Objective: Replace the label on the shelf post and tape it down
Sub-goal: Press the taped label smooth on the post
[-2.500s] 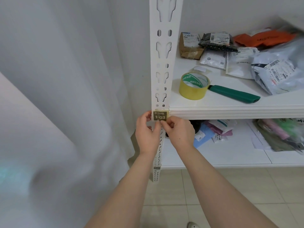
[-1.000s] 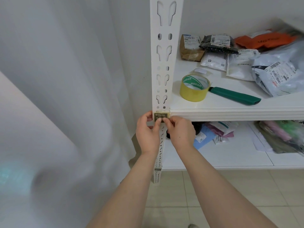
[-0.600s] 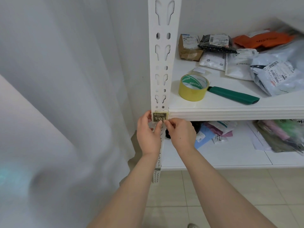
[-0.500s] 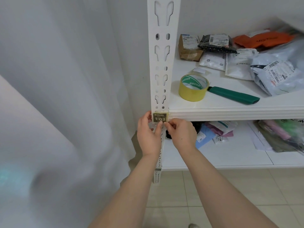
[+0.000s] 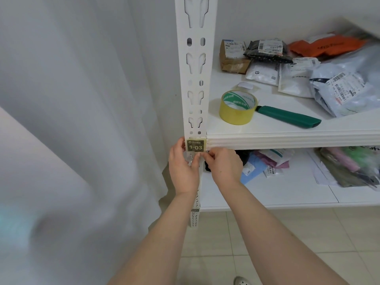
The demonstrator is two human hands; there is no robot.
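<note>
A dark label [image 5: 196, 145] reading 1-03 sits on the white slotted shelf post [image 5: 195, 83], level with the shelf's front edge, under a yellowish strip of tape [image 5: 202, 139]. My left hand [image 5: 183, 169] wraps the post just below the label, its thumb against the label's left edge. My right hand [image 5: 224, 166] has curled fingers, with thumb and forefinger pinched on the tape's lower edge under the label. A yellow tape roll [image 5: 237, 109] and a green-handled cutter [image 5: 287, 117] lie on the shelf [image 5: 287, 138] to the right.
Several mail parcels and bags [image 5: 308, 75] are piled at the back right of the shelf. More packets [image 5: 267, 163] lie on the lower shelf. A white curtain [image 5: 72, 120] hangs to the left of the post. Tiled floor [image 5: 236, 254] lies below.
A second ago both hands' fingertips covered the label's lower half. They have slid down below it, and the whole 1-03 label now shows.
</note>
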